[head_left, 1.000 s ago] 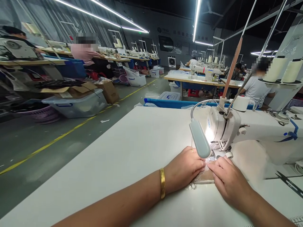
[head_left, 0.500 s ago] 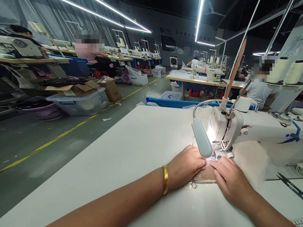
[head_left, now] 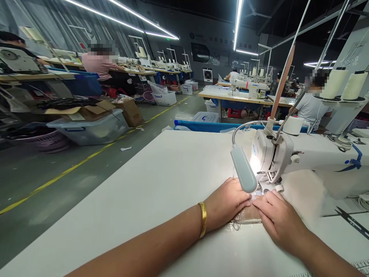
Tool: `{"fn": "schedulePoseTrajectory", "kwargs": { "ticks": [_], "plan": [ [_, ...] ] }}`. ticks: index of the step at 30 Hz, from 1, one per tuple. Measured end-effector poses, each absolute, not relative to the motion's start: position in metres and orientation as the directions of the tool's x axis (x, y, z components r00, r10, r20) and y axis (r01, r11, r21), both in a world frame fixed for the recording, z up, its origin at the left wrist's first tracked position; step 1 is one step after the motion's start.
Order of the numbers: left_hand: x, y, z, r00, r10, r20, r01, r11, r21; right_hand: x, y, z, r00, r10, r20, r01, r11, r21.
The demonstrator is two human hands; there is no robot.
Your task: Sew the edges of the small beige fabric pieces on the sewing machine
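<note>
Fingers held together, the left hand and right hand rest on a film-covered brown piece before the sewing machine; whether either pinches it, I cannot tell. Across the floor, a clear bin bears an open cardboard box topped with black material; a purple basket holds dark stuff

Brown piece partly beneath right hand
</note>
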State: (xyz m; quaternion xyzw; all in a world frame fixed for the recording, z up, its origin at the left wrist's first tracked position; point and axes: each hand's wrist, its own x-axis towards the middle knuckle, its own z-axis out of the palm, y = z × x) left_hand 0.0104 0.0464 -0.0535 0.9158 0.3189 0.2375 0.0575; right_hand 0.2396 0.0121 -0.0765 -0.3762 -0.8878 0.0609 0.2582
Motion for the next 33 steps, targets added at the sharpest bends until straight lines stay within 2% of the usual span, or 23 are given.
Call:
{"fn": "schedulePoseTrajectory", "kwargs": {
  "ticks": [21,26,33],
  "plan": [
    [0.01,0.052,-0.06,0.689,0.568,0.45,0.545,-0.815,0.196,0.239,0.015,-0.074,-0.539,0.73,0.421,0.709,0.663,-0.242],
    [0.01,0.059,-0.06,0.662,0.592,0.46,0.564,-0.797,0.214,0.242,0.017,-0.073,-0.5,0.751,0.432,0.723,0.637,-0.27],
    [0.012,0.062,-0.056,0.641,0.652,0.404,0.627,-0.749,0.214,0.245,0.023,-0.062,-0.387,0.788,0.479,0.757,0.568,-0.323]
  ]
}}
